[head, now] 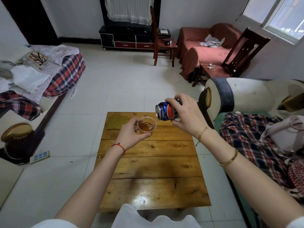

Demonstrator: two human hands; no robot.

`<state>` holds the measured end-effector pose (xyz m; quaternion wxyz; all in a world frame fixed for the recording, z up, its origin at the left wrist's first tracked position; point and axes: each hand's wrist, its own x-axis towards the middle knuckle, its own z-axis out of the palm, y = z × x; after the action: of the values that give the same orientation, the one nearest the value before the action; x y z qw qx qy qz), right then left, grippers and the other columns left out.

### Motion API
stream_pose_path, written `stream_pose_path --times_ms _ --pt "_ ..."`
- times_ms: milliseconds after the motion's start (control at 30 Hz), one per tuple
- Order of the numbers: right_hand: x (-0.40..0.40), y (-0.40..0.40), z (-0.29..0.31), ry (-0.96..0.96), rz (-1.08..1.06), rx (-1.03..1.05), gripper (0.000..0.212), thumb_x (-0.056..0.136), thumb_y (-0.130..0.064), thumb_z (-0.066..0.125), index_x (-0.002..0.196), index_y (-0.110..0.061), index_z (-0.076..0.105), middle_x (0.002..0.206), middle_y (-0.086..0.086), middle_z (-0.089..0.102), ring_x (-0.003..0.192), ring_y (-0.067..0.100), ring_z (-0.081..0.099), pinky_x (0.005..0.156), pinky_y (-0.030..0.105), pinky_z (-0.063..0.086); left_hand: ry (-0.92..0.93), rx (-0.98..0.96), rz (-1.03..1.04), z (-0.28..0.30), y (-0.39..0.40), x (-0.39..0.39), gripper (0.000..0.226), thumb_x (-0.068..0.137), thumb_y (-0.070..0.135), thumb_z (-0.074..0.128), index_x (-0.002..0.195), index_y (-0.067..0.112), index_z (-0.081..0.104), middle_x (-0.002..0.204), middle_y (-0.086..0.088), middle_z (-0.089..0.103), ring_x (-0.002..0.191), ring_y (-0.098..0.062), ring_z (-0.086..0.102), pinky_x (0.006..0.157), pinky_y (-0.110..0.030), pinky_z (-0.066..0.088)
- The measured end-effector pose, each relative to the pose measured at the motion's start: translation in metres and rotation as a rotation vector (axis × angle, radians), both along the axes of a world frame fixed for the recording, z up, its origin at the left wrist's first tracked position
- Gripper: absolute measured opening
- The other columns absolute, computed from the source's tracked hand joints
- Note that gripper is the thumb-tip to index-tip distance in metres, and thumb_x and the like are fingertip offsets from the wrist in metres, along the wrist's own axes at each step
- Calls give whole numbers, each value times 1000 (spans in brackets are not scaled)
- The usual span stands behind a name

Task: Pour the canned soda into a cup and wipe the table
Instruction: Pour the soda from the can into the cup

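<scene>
two steps make up this task, and the first is under way: the right hand (pixel 185 116) is wrapping its grip round the blue soda can (pixel 167 113) and tipping it over the clear plastic cup (pixel 147 127), which the left hand (pixel 130 135) is clasping from the side, just above or on the far half of the wooden table (pixel 153 163); which of the two i cannot tell. amber soda is already sitting in the cup, roughly half full by my judgement. the can's long axis is lying close to horizontal, running left to right, with its top end pointing left and slightly down toward the cup's rim, its mouth just beside that rim. the can is hanging in the air over the table's far right edge. pouring is looking unfinished, and wiping is yet to be begun; no cloth is showing on the table or in either hand.
</scene>
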<state>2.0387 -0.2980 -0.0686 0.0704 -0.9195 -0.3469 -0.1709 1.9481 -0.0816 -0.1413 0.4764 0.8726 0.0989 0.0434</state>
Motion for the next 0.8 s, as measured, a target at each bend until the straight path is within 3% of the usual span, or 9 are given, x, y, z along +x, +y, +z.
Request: stream_pose_path --times_ms 400,500,667,800 --pt "-8 -14 -102 443 -164 307 73 70 -28 79 133 -29 44 121 5 46 113 22 48 99 46 47 48 -72 117 -59 2 -17 65 71 32 85 127 18 53 120 9 57 108 -7 54 88 -14 46" --pt "-10 -18 -129 510 -216 342 73 69 -28 80 132 -29 44 120 4 46 113 22 48 98 44 48 54 -58 130 -75 6 -17 65 72 32 85 127 17 53 118 11 55 107 -7 54 82 -5 42" --pt "-12 -22 -171 635 -287 440 74 69 -27 83 132 -27 45 124 4 47 115 19 49 103 40 46 100 -82 175 -103 13 -15 63 72 32 85 125 18 53 117 9 56 106 -9 56 85 -15 48" --pt "-11 -23 -204 709 -373 509 72 70 -29 82 131 -22 45 126 4 50 117 19 47 102 34 43 127 -109 214 -128 16 -10 62 71 29 85 122 21 52 116 9 57 103 -9 57 84 -14 47"
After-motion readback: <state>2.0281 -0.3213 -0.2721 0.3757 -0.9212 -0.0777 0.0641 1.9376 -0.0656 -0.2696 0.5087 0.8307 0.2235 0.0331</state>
